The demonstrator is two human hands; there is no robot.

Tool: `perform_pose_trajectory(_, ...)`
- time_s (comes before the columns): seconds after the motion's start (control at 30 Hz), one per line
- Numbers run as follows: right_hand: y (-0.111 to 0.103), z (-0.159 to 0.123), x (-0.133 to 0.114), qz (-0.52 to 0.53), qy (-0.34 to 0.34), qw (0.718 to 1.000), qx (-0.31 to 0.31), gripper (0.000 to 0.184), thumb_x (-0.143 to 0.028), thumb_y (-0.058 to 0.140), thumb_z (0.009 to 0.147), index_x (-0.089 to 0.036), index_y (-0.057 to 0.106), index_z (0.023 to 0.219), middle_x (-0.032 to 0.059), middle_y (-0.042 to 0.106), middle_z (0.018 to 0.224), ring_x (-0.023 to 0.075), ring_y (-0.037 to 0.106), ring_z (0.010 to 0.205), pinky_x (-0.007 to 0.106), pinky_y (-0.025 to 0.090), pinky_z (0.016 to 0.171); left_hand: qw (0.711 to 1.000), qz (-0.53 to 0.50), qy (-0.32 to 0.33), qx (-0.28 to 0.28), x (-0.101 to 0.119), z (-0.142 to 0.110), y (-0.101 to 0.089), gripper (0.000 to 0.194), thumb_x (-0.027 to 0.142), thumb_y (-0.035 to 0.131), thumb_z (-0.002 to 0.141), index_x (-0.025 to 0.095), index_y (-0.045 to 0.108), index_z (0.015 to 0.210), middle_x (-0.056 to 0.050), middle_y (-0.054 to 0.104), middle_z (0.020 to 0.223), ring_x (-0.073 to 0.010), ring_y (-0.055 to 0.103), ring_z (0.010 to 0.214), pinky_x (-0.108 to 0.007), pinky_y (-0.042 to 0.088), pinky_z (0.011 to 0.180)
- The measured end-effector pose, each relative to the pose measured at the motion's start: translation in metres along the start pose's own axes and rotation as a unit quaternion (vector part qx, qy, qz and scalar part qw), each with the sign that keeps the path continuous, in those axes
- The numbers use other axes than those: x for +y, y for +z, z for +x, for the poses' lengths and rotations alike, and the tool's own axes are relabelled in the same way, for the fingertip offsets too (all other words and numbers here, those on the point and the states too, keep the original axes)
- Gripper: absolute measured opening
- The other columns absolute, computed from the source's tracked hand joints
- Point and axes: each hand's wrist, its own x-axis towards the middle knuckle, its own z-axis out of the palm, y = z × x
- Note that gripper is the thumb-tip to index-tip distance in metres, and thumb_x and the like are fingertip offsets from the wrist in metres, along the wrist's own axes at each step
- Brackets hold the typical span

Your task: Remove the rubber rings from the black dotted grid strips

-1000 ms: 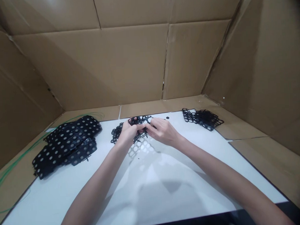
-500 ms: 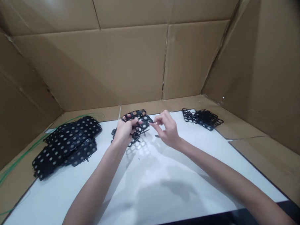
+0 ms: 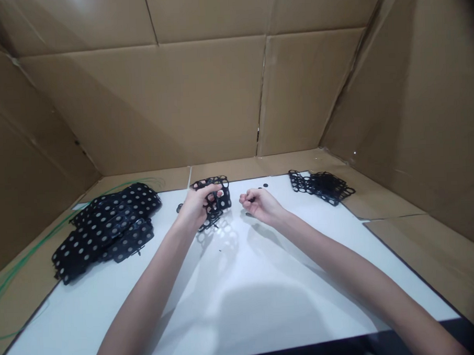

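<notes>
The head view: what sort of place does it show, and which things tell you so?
Probably a makeshift work booth: cardboard walls rise behind and on both sides of a white tabletop, which holds a pile of black dotted sheets at left and black mesh pieces at right.

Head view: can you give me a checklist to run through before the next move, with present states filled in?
1. Left hand gripping the black mesh piece: ok.
2. Right hand apart from that piece: ok, a gap shows.
3. Right hand's closed fingers holding nothing: cannot tell.
4. White tabletop free of loose bits: not ok, a small black disc lies beyond the right hand.
5. Dotted black sheets apart from the left hand: ok.
</notes>
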Motion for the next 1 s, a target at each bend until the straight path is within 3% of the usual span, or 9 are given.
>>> perform_pose_trajectory(0.13,0.002,-0.008,-0.003,-0.013,0.001,1.000,0.006,0.017,-0.009,0.039,0.041,-0.019,0.029,0.051,-0.0057,0.033,0.049,0.0045,0.033,0.039,0.015,0.013,0.033,1.000,0.016,0.008,-0.001,-0.012,0.004,-0.002,0.030,0.016,0.076,0.042,0.012,0.055,0.063,0.001,0.056,0.054,-0.0080,0.051,0.049,-0.020,0.039,0.048)
perform_pose_trajectory(0.27,0.008,-0.018,-0.010,-0.036,-0.001,0.999,0.013,0.019,-0.010,0.038,0.043,-0.018,0.038,0.059,-0.0064,0.034,0.051,0.0047,0.032,0.039,0.015,0.014,0.033,1.000,0.027,0.000,0.003,-0.017,0.005,-0.003,0.033,0.018,0.077,0.044,0.013,0.057,0.070,0.001,0.057,0.057,-0.0080,0.052,0.052,-0.020,0.041,0.052)
perform_pose_trajectory(0.47,0.010,-0.020,-0.014,-0.087,-0.001,0.996,0.024,0.007,-0.014,0.038,0.052,-0.016,0.044,0.051,-0.0072,0.025,0.043,0.0030,0.013,0.036,0.019,0.008,0.036,1.000,0.022,0.013,0.011,-0.018,0.006,-0.001,0.035,0.019,0.073,0.050,0.017,0.056,0.080,0.003,0.057,0.062,-0.0081,0.053,0.055,-0.019,0.039,0.050)
perform_pose_trajectory(0.57,0.011,-0.024,-0.014,-0.201,-0.099,0.974,0.043,0.019,-0.021,0.039,0.067,-0.015,0.050,0.052,-0.0067,0.023,0.043,0.0046,0.016,0.038,0.020,0.015,0.038,0.999,0.025,0.045,0.016,-0.020,0.008,-0.002,0.034,0.020,0.073,0.050,0.015,0.056,0.080,0.002,0.058,0.062,-0.0086,0.053,0.057,-0.021,0.042,0.055)
perform_pose_trajectory(0.63,0.010,-0.026,-0.013,-0.364,-0.238,0.899,0.049,0.018,-0.025,0.045,0.072,-0.015,0.058,0.066,-0.0047,0.034,0.047,0.0065,0.028,0.043,0.022,0.025,0.045,0.998,0.030,0.060,0.013,-0.020,0.008,-0.002,0.034,0.021,0.073,0.051,0.015,0.055,0.079,0.002,0.058,0.062,-0.0091,0.054,0.058,-0.022,0.042,0.057)
perform_pose_trajectory(0.77,0.004,-0.024,-0.008,-0.608,-0.452,0.652,0.037,0.021,-0.025,0.047,0.080,-0.019,0.062,0.093,0.0011,0.050,0.064,0.0112,0.043,0.060,0.023,0.030,0.054,0.998,0.021,0.061,0.014,-0.020,0.005,-0.001,0.035,0.020,0.073,0.050,0.015,0.053,0.079,0.002,0.059,0.062,-0.0095,0.054,0.057,-0.024,0.043,0.060)
perform_pose_trajectory(0.83,0.000,-0.021,-0.006,-0.660,-0.500,0.559,0.038,0.021,-0.026,0.044,0.083,-0.019,0.063,0.092,0.0024,0.051,0.064,0.0119,0.044,0.062,0.023,0.028,0.051,0.999,0.012,0.051,0.010,-0.020,0.004,0.000,0.034,0.019,0.073,0.050,0.015,0.053,0.076,0.001,0.059,0.063,-0.0096,0.054,0.058,-0.024,0.044,0.061)
perform_pose_trajectory(0.9,-0.003,-0.018,-0.006,-0.685,-0.530,0.499,0.038,0.021,-0.026,0.045,0.084,-0.018,0.063,0.091,0.0024,0.050,0.062,0.0119,0.043,0.060,0.023,0.026,0.048,0.999,0.002,0.039,-0.010,-0.021,0.004,0.002,0.030,0.019,0.073,0.051,0.014,0.053,0.073,0.001,0.058,0.062,-0.0093,0.054,0.058,-0.024,0.044,0.061)
perform_pose_trajectory(1.0,-0.003,-0.017,-0.006,-0.695,-0.563,0.446,0.032,0.020,-0.025,0.046,0.083,-0.016,0.062,0.092,0.0020,0.050,0.061,0.0120,0.042,0.060,0.024,0.026,0.048,0.999,-0.009,0.018,-0.036,-0.021,0.003,0.004,0.025,0.017,0.072,0.052,0.013,0.054,0.069,0.003,0.055,0.058,-0.0072,0.051,0.054,-0.022,0.044,0.058)
